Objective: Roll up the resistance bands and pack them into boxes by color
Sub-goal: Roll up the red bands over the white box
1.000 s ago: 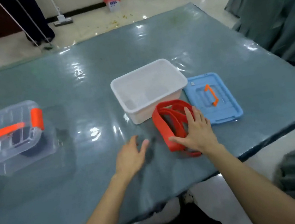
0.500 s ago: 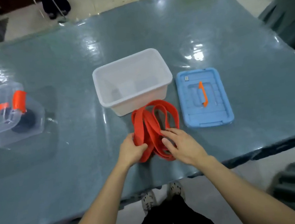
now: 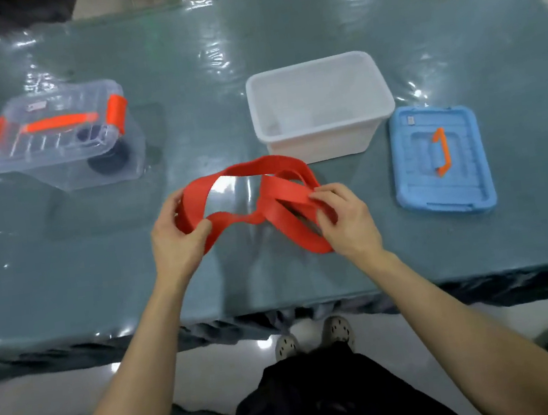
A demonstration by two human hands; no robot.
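**Figure: Red band drawn open between both hands, before rolling**

The glossy grey-green tabletop (image 3: 277, 17) carries three containers. At far left stands a clear, lidded plastic box with orange latches and handle (image 3: 55, 179). Right of centre is an open white rectangular plastic box (image 3: 323, 146), which looks empty. Just beside it on the right lies a flat blue plastic lid with an orange handle (image 3: 443, 193).

The flat red rubber resistance band (image 3: 254, 168) is at the near side of the white box, between the two hands. A second ago it lay bunched on the tabletop under a flat right hand while the left hand was free. Half a second ago both hands closed on the bundle. It is now spread wide, with one open loop at left, a twist at the middle and several overlapped loops at right. Whether its lowest part touches the tabletop cannot be told.

The left hand (image 3: 176, 240) has its grip clamped on the left loop, thumb against fingers. The right hand (image 3: 346, 219) has its grip curled round the overlapped loops.

A dark roll (image 3: 108, 162) shows inside the clear box.

Judgement: the band is being untangled. Rolling has not begun, and the white box is the likely destination.
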